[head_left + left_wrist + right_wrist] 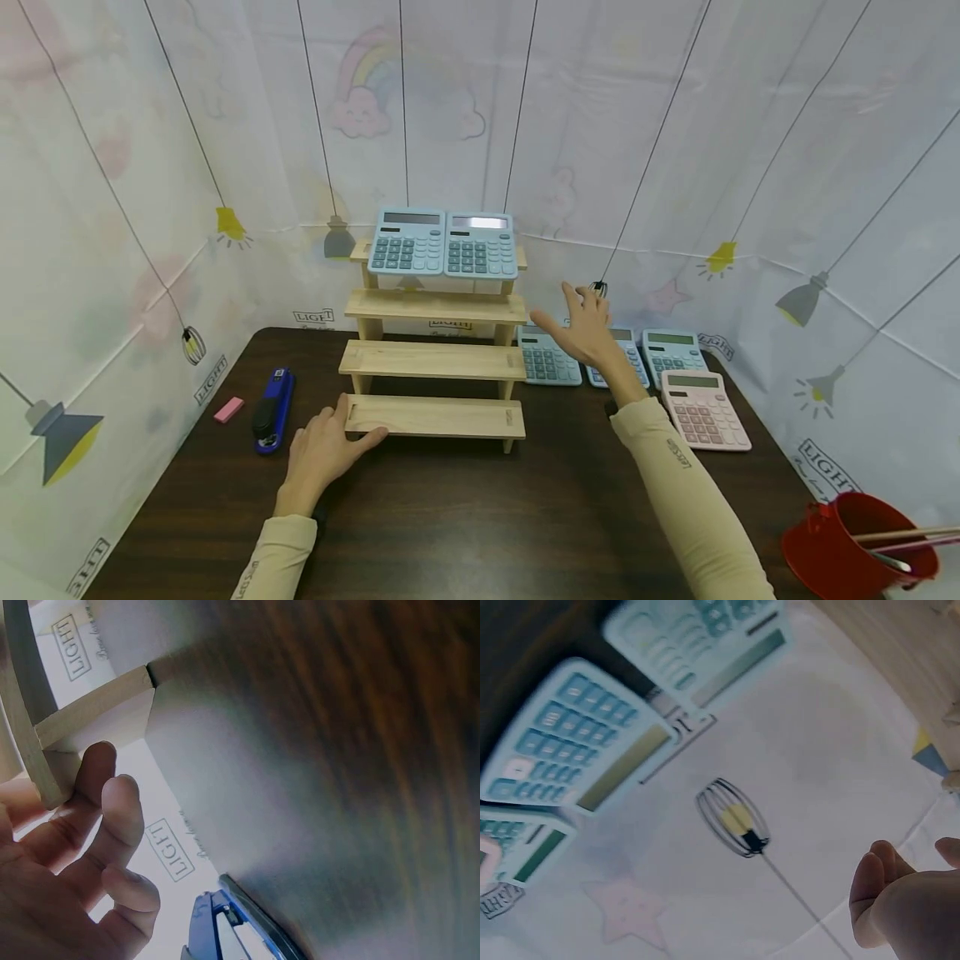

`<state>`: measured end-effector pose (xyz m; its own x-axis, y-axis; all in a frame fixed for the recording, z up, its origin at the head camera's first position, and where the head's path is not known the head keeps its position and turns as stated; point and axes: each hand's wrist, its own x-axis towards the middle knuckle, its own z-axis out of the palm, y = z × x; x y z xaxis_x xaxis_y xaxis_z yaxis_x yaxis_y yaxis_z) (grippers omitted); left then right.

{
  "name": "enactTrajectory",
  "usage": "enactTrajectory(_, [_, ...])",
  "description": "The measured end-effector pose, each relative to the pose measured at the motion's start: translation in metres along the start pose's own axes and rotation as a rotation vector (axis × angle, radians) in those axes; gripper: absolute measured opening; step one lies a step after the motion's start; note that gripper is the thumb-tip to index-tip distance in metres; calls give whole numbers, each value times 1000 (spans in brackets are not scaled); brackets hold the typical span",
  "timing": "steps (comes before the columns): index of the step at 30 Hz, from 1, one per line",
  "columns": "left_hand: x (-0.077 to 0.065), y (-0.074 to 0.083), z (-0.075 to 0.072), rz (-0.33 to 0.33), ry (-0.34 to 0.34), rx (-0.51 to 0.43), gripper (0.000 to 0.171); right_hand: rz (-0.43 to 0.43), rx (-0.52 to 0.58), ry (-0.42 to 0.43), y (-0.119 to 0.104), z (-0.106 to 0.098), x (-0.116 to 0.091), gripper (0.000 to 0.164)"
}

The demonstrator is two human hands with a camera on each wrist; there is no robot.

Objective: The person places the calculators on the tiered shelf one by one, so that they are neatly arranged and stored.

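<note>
A stepped wooden display rack (432, 358) stands on the dark table, with two blue calculators (407, 242) side by side on its top step. My left hand (322, 454) grips the left end of the lowest step, the thumb along its front edge. In the left wrist view, the fingers (120, 810) curl close about the board's end. My right hand (585, 333) is raised with spread fingers right of the rack and holds nothing. In the head view it overlaps the blue calculators (547, 358) propped at the back wall.
A pink calculator (705, 408) lies in front of another blue calculator (672, 354) at the right. Left of the rack are a blue stapler (275, 408) and a pink eraser (228, 409). A red bucket (817, 550) with sticks stands at the front right. Printed cloth walls surround the table.
</note>
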<state>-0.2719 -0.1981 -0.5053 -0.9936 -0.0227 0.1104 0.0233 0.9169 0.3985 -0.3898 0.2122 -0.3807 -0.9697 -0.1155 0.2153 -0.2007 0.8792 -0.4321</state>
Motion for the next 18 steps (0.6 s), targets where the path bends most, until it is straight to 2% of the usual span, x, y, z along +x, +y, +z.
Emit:
enactTrajectory(10, [-1,0,-1,1,-2,3,114,45,-14,-18,40,8,-40,93])
enactTrajectory(18, [-1,1,-1,10,4,-7,113,120,-59,-23,77,9,-61,97])
